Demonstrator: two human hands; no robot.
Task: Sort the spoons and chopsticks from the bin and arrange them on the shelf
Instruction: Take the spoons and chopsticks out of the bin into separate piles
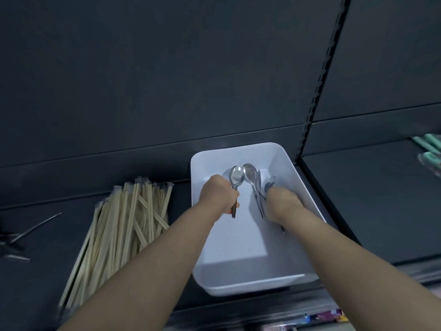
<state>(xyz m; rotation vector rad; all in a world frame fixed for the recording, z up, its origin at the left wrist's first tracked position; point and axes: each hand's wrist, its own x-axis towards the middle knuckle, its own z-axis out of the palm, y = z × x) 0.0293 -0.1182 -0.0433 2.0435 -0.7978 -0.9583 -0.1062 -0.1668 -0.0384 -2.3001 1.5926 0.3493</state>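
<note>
A white plastic bin stands on the dark shelf. Both my hands reach into its far end. My left hand grips the handle of a metal spoon, bowl pointing away from me. My right hand is curled round several more spoons, whose bowls and handles stick out on either side of it. A heap of wrapped wooden chopsticks lies on the shelf to the left of the bin.
Dark metal utensils lie at the shelf's far left. Teal-handled items sit on the neighbouring shelf section at the right edge. A slotted upright divides the two sections. Colourful packages show below the shelf front.
</note>
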